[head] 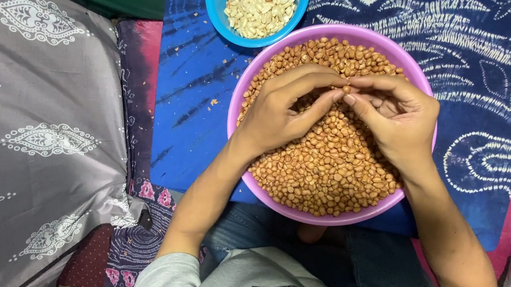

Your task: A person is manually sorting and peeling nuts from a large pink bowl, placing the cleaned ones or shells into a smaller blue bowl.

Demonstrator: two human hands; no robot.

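Both hands meet over the middle of a pink plastic bowl (423, 79) heaped with red-skinned peanuts (328, 170). The left hand (284, 108) comes in from the lower left, its fingers stretched toward the right; the right hand (391, 116) comes in from the lower right, fingers curled back toward the left. Their fingertips touch at one spot, and there a single peanut (346, 89) is pinched, just above the heap and a little toward the far side of the bowl's centre.

The peanut is mostly covered by the fingertips. Only a small brown bit shows, so its long axis and which way it points cannot be told. It sits at the very tip of the grip, between thumb and forefinger of each hand, not back in either palm. Each grip is closed on that nut.

The bowl rests on a blue tie-dyed cloth (196, 105). Just beyond its far-left rim, touching or nearly so, stands a smaller blue bowl (215, 0) of pale, skinned peanuts (259, 1). A grey patterned cushion (36, 127) lies to the left, well apart from the hands.
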